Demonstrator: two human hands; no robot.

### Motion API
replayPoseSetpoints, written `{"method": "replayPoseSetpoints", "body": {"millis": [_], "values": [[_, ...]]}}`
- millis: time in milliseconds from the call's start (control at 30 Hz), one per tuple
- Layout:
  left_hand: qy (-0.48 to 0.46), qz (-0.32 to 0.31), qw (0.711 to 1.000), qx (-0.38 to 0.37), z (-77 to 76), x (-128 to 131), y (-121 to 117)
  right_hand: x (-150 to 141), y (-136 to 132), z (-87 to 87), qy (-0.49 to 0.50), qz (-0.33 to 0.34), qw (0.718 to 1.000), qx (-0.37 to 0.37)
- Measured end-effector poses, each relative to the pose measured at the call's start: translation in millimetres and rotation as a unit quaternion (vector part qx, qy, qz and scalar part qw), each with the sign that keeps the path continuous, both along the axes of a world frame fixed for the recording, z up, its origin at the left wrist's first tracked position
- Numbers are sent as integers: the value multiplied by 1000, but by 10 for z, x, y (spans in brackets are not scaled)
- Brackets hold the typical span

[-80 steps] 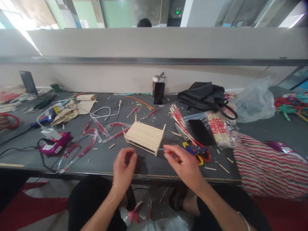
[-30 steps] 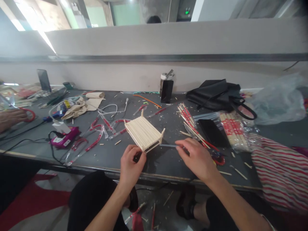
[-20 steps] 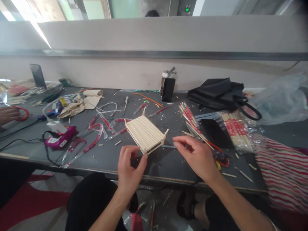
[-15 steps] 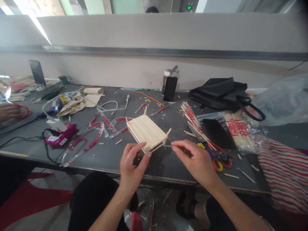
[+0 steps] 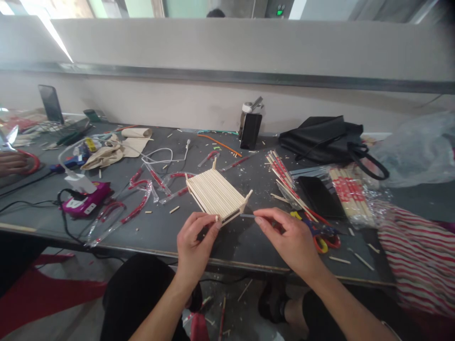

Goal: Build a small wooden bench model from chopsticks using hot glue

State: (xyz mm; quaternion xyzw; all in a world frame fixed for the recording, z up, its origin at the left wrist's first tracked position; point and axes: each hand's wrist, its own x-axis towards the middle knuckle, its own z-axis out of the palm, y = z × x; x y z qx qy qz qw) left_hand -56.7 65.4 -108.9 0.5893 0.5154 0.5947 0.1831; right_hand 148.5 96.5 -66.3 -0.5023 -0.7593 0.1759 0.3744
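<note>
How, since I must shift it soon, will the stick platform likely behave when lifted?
The stick platform is probably light, being built of thin sticks. Its close-laid top should stay fairly stiff. The slim corner posts stick out, so they may snap if knocked.

The stick frame point(image 5: 216, 192) sat on the table point(image 5: 170, 241), its front corner between the left hand's point(image 5: 196, 241) fingertips. The thin stick point(image 5: 248, 216) lay between the frame and the right hand point(image 5: 289, 239). Behind the frame, a phone point(image 5: 250, 132) stood before a bottle point(image 5: 245, 112). Wrappers point(image 5: 142, 201) lay left; scissors point(image 5: 325, 239) lay right, with a bag point(image 5: 320, 137) farther back.
</note>
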Motion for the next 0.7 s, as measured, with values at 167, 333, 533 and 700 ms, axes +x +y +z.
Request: {"method": "replayPoseSetpoints", "body": {"millis": [167, 333, 533, 700], "values": [[10, 8, 1000, -7, -3, -6, 2, 13, 12, 15, 3, 1, 1000, -12], [13, 5, 1000, -15, -1, -8, 2, 28, 294, 111, 50, -10, 997, -52], [25, -1, 1000, -15, -6, -25, 0, 10, 641, 197, 16, 121, 988, -99], [15, -12, 1000, -17, -20, -36, 11, -26, 678, 247, -12, 166, 979, -117]]}}
